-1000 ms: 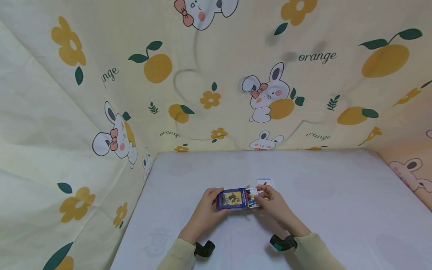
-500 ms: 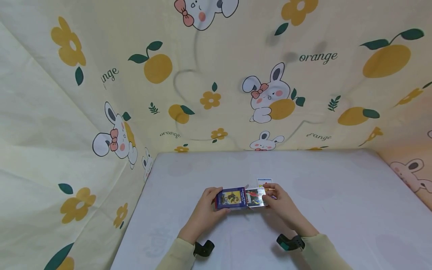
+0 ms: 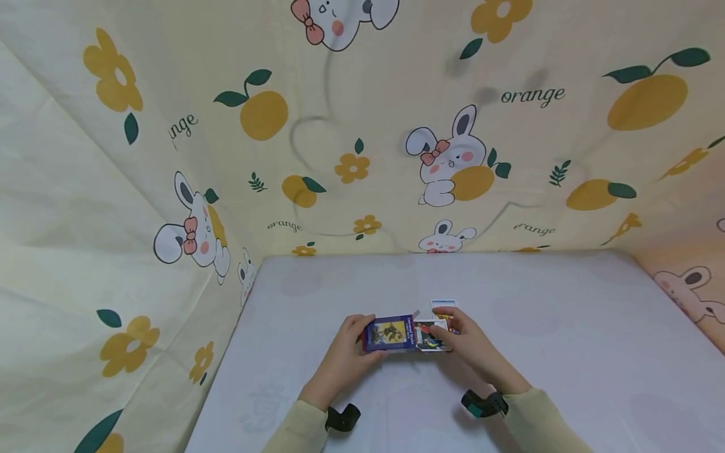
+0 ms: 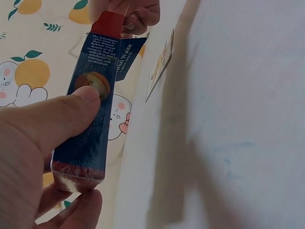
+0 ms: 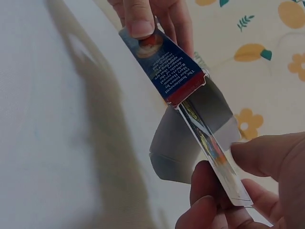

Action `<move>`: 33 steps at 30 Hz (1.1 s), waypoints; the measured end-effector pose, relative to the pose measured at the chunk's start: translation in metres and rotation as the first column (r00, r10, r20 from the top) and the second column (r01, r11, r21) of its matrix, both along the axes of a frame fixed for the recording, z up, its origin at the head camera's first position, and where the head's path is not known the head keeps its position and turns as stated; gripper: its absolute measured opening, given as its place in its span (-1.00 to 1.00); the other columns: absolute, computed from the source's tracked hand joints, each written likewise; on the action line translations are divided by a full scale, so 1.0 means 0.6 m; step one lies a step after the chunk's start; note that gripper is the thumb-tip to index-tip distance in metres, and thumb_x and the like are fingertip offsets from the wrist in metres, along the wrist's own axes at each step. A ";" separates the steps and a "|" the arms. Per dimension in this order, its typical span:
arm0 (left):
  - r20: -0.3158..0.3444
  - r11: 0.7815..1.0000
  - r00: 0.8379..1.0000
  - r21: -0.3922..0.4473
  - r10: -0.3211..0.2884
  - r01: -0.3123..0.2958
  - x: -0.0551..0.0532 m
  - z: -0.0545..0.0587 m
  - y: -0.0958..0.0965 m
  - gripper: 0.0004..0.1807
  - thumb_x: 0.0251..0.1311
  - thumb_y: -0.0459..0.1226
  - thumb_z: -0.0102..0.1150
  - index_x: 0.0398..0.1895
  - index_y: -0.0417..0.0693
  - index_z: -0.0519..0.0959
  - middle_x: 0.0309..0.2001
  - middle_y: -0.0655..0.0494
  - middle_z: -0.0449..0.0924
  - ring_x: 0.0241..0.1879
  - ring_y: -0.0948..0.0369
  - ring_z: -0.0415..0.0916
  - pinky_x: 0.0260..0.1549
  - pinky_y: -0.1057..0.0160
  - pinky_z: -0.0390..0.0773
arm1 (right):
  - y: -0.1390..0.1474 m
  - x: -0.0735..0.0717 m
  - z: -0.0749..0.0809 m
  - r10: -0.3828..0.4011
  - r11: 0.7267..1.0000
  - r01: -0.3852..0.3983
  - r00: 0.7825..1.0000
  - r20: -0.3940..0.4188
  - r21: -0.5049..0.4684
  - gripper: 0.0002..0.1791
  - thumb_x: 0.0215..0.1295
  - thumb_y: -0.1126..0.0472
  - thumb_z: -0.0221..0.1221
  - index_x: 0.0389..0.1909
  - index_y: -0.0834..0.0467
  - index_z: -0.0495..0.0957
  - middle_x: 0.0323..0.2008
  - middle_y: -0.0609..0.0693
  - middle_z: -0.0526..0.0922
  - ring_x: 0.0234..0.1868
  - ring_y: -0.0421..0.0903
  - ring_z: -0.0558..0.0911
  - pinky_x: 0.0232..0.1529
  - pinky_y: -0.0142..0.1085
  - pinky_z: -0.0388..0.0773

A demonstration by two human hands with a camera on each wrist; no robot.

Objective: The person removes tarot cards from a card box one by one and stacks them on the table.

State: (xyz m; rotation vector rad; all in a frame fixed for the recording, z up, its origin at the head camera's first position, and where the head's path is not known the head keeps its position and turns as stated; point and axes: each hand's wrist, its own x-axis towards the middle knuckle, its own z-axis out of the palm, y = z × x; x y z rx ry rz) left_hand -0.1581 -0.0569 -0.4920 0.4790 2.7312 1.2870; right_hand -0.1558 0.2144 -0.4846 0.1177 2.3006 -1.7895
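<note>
My left hand [image 3: 352, 346] grips the closed end of a blue tarot card box [image 3: 389, 334] with a yellow picture on its front. In the left wrist view the thumb presses the box's narrow printed side [image 4: 90, 119]. My right hand [image 3: 476, 347] pinches a picture card [image 3: 425, 335] that sticks out of the box's open right end. The right wrist view shows this card [image 5: 217, 157] between thumb and curled fingers, seen nearly edge-on; whether it is one card or a thin stack, I cannot tell. The card's inner end is hidden in the box.
Another picture card [image 3: 443, 304] lies on the white table [image 3: 538, 327] just behind my right hand, partly covered by it. The box's open flaps [image 5: 174, 143] spread out near the right fingers. A patterned cloth [image 3: 362, 201] rises behind the table.
My right hand has moved right, drawing the card farther out of the box, then slightly back left with its thumb over the card. The left hand and box have hardly moved.
</note>
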 end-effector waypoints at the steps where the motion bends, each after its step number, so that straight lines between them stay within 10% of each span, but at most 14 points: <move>1: 0.001 1.000 1.000 -0.002 0.000 0.000 0.000 0.001 0.000 -0.18 0.06 0.00 0.41 0.41 0.14 0.30 0.30 0.14 0.25 0.26 0.12 0.30 0.21 0.14 0.39 | 0.000 -0.001 0.001 0.009 1.000 -0.009 1.000 -0.006 0.010 -0.37 0.29 0.01 0.26 0.33 0.05 0.32 0.01 0.19 0.47 -0.16 0.01 0.54 -0.24 -0.14 0.62; 14: 0.005 1.000 1.000 -0.020 -0.007 0.008 -0.003 -0.004 -0.003 -0.16 0.05 0.04 0.40 0.41 0.09 0.29 0.31 0.13 0.24 0.27 0.12 0.30 0.21 0.12 0.39 | 0.023 0.001 -0.002 0.042 0.988 -0.035 0.998 -0.039 0.152 -0.50 0.30 0.06 0.25 0.22 0.09 0.44 -0.33 0.10 0.51 -0.39 -0.01 0.49 -0.40 -0.22 0.51; 33: 0.012 1.000 1.000 -0.020 -0.008 0.008 -0.004 -0.004 -0.001 -0.18 0.05 0.05 0.39 0.41 0.20 0.29 0.31 0.15 0.23 0.27 0.13 0.29 0.22 0.12 0.38 | 0.032 0.000 -0.002 0.053 0.987 -0.049 0.998 -0.020 0.152 -0.53 0.31 0.03 0.23 0.19 0.07 0.47 -0.03 0.12 0.51 -0.20 -0.01 0.50 -0.30 -0.16 0.60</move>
